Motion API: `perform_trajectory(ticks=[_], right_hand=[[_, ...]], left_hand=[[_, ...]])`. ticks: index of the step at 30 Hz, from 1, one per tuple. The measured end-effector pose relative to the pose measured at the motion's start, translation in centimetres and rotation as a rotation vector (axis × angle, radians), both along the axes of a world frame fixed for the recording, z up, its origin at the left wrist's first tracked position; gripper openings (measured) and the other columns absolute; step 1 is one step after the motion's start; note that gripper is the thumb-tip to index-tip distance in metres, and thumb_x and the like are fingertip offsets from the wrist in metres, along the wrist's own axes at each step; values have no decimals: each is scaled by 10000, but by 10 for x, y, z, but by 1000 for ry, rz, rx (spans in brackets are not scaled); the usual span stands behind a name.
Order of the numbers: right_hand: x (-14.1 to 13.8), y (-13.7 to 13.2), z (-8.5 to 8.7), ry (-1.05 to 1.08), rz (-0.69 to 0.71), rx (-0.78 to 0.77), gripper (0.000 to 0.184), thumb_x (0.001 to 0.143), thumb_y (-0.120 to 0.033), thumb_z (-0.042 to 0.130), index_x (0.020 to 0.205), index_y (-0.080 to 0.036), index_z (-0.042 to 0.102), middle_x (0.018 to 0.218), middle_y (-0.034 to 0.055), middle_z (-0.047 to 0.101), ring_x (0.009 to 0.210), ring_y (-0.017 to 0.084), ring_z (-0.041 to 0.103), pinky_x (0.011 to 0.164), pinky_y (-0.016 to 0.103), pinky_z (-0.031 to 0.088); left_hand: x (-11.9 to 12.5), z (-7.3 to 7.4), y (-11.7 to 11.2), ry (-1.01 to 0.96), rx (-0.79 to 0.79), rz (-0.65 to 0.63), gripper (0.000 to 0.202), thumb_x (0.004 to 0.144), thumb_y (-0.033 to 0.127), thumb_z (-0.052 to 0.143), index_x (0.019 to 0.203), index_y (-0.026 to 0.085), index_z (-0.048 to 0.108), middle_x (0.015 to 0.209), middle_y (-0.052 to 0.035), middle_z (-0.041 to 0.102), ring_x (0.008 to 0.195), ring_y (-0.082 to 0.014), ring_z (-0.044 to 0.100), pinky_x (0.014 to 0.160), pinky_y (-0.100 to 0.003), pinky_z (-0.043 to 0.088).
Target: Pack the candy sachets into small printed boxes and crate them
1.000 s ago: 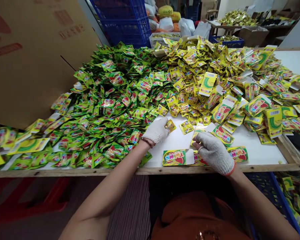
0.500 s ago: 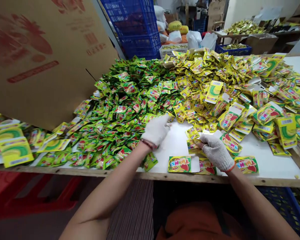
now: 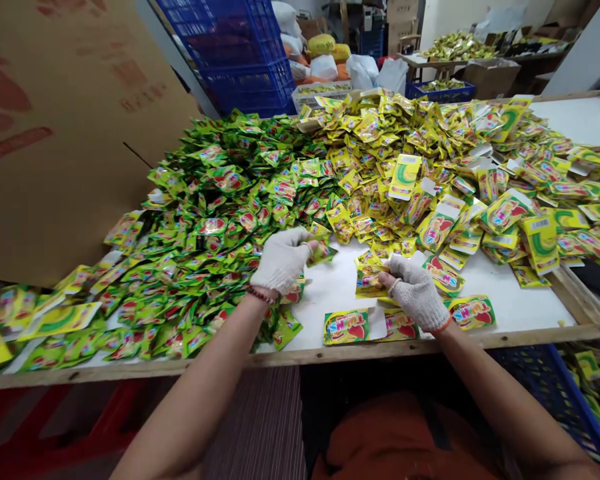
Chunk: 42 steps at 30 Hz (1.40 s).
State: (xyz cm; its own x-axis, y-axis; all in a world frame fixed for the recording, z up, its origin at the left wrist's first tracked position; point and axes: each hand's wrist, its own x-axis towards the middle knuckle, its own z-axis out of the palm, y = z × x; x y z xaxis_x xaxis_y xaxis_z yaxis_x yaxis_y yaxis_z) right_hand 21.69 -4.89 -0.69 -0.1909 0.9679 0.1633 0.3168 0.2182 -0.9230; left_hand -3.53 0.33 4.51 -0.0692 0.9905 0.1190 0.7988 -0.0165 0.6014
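Note:
My gloved left hand (image 3: 281,261) is closed, pinching a small green packet (image 3: 323,251) at its fingertips just above the white tabletop (image 3: 325,283). Under and left of it spreads a heap of green packets (image 3: 230,200). My gloved right hand (image 3: 419,288) grips a yellow packet (image 3: 370,281) between thumb and fingers, low over the table. In front of it lie printed small boxes (image 3: 347,327), one with its white flap open. Another box (image 3: 473,311) rests to the right of that hand. Yellow packets (image 3: 370,167) are piled beyond both hands.
A big cardboard carton (image 3: 70,167) leans at the left over the heap. More small boxes (image 3: 540,241) lie at the right. A wooden edge (image 3: 325,353) runs along the table front. Blue crates (image 3: 250,80) are stacked behind; another blue crate (image 3: 555,393) stands below, right.
My left hand has picked up a green packet from the heap's edge and drawn back slightly. My right hand still grips the yellow packet. The camera view has shifted.

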Motion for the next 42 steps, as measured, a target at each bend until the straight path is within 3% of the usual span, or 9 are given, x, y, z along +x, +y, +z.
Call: perform_trajectory(ticks=[7,14,17,25,28,32,38,40,42], right_hand=[[3,5,1,-78,-32,88,227,910,-383,559,774,-202,561,757,6,567,742,166,532,682,282,457],[8,0,17,114,-78,56,326,825,-420,666,1069,-211,613,1012,64,654,921,207,632,818,329,547],[21,2,30,190,39,-118,399,802,-463,686,1102,-213,602,890,35,657,740,170,620,654,299,558],[65,2,34,225,-418,-73,529,774,-597,682,1133,-233,547,931,39,665,677,151,613,553,255,554],[62,0,26,262,-486,-89,612,774,-664,646,1197,-236,535,970,59,674,710,168,638,546,258,560],[61,-4,18,302,-430,-100,603,793,-665,636,1214,-242,550,997,70,698,774,186,673,593,273,574],[65,-3,18,386,-270,-153,577,704,-617,759,1083,-220,581,847,21,691,617,139,631,487,232,511],[61,-2,19,387,-176,-220,573,675,-596,787,1037,-204,578,778,-2,668,530,110,589,421,208,461],[53,0,18,395,-178,-248,565,667,-586,793,1013,-199,570,737,-20,648,490,98,576,399,198,447]], left_hand=[[57,-1,-43,-467,-186,-357,355,829,503,564,683,181,595,626,9,566,585,-120,466,561,-242,383],[77,13,-33,-356,-186,-506,294,811,446,618,760,166,692,730,-20,653,701,-158,563,650,-268,454],[87,15,-25,-373,-154,-442,301,850,451,577,825,168,675,702,-7,635,644,-144,546,595,-256,429],[134,-19,-27,296,-174,-390,540,793,662,614,1050,187,603,916,-109,713,846,-277,681,669,-325,457],[155,-27,-29,426,-187,-396,613,721,554,719,1179,186,543,1099,-163,705,968,-321,694,711,-338,483],[141,-18,-15,249,-204,-396,407,773,375,626,1132,200,549,978,-110,721,852,-268,690,705,-340,481],[91,-10,-12,-668,-522,-597,425,782,384,487,1110,146,615,950,-87,719,814,-233,676,698,-338,533],[85,-12,-21,-731,-588,-625,478,808,422,487,1171,139,618,988,-105,728,855,-259,692,738,-374,555],[82,-12,-32,-551,-389,-580,478,865,458,500,1222,162,617,1097,-123,721,993,-288,683,873,-427,543]])
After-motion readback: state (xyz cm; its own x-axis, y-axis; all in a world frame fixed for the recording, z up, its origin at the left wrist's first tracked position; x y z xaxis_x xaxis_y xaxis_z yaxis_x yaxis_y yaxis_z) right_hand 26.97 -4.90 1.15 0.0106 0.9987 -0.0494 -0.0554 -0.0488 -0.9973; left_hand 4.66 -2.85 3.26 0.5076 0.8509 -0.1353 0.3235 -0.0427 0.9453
